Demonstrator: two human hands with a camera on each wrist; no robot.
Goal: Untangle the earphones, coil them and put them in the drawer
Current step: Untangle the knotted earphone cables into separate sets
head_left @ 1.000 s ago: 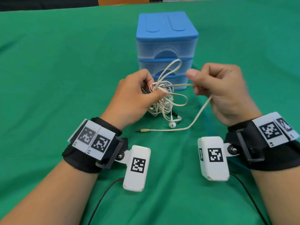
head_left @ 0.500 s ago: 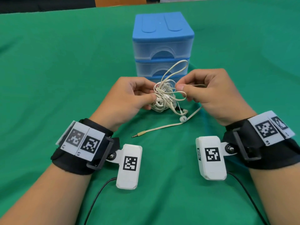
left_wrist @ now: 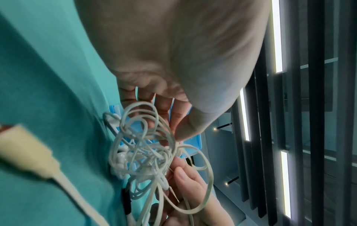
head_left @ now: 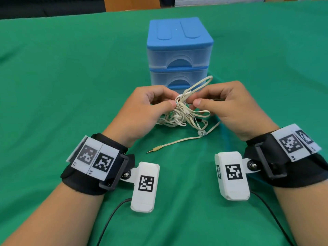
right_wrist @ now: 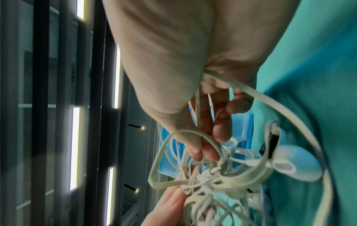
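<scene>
A tangled clump of cream-white earphones (head_left: 179, 116) hangs just above the green tablecloth, in front of the blue drawer unit (head_left: 179, 50). My left hand (head_left: 170, 103) pinches the top of the knot from the left. From the right, my right hand (head_left: 195, 102) pinches strands at the same spot, thumb tips nearly meeting. A loop (head_left: 204, 82) rises above the fingers. One earbud (head_left: 201, 133) dangles below, and the jack plug (head_left: 156, 149) lies on the cloth. The left wrist view shows the knot (left_wrist: 146, 154); the right wrist view shows it too (right_wrist: 212, 175), with a cord running through that palm.
The drawer unit has three clear drawers, all closed, with the lowest hidden behind my hands. Green cloth (head_left: 71, 86) covers the whole table. Black cables (head_left: 113, 213) trail from the wrist cameras toward me. A brown board (head_left: 131, 3) stands beyond the far edge.
My right hand moved back in from the right and now pinches the knot beside my left thumb. The long pulled-out strand has slackened, and the jack plug shifted slightly on the cloth.
</scene>
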